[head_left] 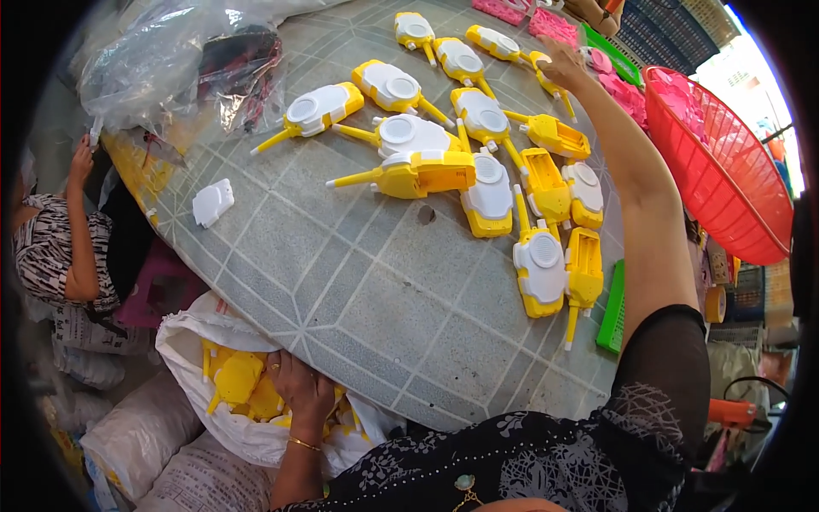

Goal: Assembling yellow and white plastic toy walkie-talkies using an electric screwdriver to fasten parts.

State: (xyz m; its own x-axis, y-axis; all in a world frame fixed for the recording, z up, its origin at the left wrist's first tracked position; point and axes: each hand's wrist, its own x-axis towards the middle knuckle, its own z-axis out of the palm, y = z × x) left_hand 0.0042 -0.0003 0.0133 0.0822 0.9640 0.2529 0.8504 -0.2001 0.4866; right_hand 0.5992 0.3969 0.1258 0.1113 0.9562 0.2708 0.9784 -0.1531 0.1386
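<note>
The right hand (561, 66) is at the far end of the patterned surface (418, 294), its bare arm stretched almost straight out along that side, the dark sleeve ending around the elbow. The back of the hand faces up and the fingers point away from the body, so from here I can't tell how far they are opened or whether they have hold of anything. A yellow toy handset (556, 90) lies right by it, partly under the hand, with pink pieces (554, 28) just beyond.

The left hand (299, 388) is low down at the near edge, the forearm coming up from below with a thin bracelet (304, 444) at the wrist. It reaches into the mouth of a white sack (181, 328), knuckles up, fingers bent among yellow parts (239, 375); their tips are hidden, and I can't tell whether they grip one. More yellow parts lie right beside the fingers, inside the sack.

Between the two hands, yellow-and-white handsets (489, 183) are spread over the surface, mostly nearer the right arm, some with white faces up and others showing hollow yellow insides. A lone white piece (212, 203) lies well apart at the left. Past the right arm, a red basket (717, 188) stands tilted with pink pieces inside.
</note>
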